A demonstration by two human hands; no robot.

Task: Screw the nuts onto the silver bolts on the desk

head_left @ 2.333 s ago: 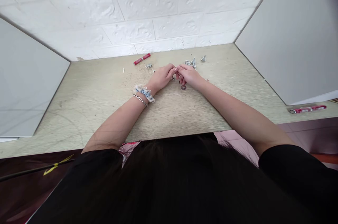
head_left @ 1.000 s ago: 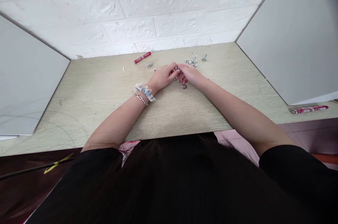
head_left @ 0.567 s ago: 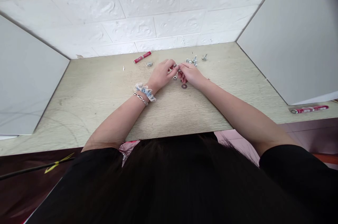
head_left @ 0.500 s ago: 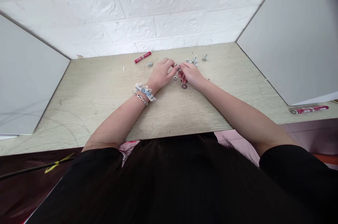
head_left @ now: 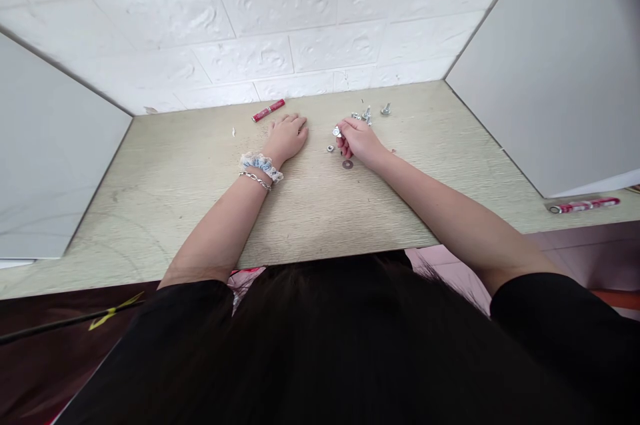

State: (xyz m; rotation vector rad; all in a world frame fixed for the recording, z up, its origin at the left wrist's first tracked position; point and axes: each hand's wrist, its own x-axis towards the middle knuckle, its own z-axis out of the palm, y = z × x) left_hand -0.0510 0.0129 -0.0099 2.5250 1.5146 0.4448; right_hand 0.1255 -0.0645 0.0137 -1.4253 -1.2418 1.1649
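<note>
Head view: near the centre of the frame, the right hand [head_left: 361, 141] has its thumb and fingertips clamped on a small metal fastener [head_left: 337, 132], whose rounded silver face shows at the fingertips. A nut [head_left: 331, 149] lies on the tabletop [head_left: 320, 225] just below that fastener, and a flat washer [head_left: 347, 164] lies just below the fingers. Above the hand, upper right of centre, stand a cluster of bolts [head_left: 367, 115] and, near it, a separate bolt [head_left: 386, 109] with its shank up.

Left of centre, the left hand [head_left: 287, 138] lies palm down, its fingers slightly apart; whether it grips anything underneath, I cannot tell. Well apart from the right hand, it is just below a red tube [head_left: 269, 110]. A frilled band [head_left: 262, 166] and a chain bracelet [head_left: 255, 179] circle its wrist.
</note>
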